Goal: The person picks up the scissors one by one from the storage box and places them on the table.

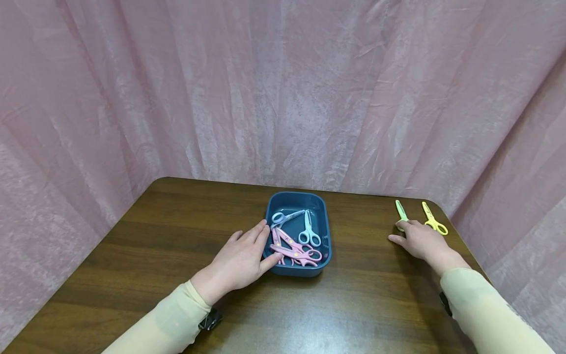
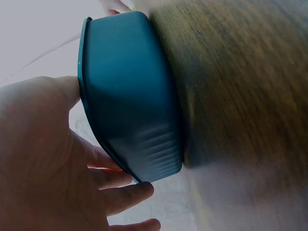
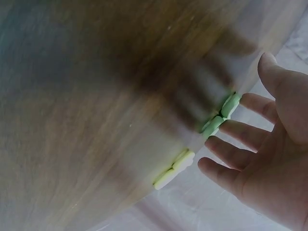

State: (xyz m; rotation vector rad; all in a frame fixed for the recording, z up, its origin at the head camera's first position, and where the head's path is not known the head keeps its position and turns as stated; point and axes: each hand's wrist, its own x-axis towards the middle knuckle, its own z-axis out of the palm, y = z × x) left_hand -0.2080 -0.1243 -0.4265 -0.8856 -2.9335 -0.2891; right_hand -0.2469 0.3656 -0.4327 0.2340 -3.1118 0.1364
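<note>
A dark blue tray (image 1: 295, 271) stands on the table, with several pink scissors (image 1: 294, 253) and light blue scissors (image 1: 308, 230) inside. My left hand (image 1: 234, 265) rests on its left rim, fingers extended; the left wrist view shows the thumb and fingertips along the rim of the tray (image 2: 130, 86). Over at the right, my right hand (image 1: 422, 241) hovers by the handles of green scissors (image 1: 401, 210), partly covering them. Its fingers spread loosely in the right wrist view, close to the green handles (image 3: 231, 106), and whether they touch cannot be told.
Yellow scissors (image 1: 434, 222) lie to the right of the green pair, near the right edge of the brown wooden table (image 1: 177, 236). Pink curtains (image 1: 283, 98) hang behind the table and along its sides.
</note>
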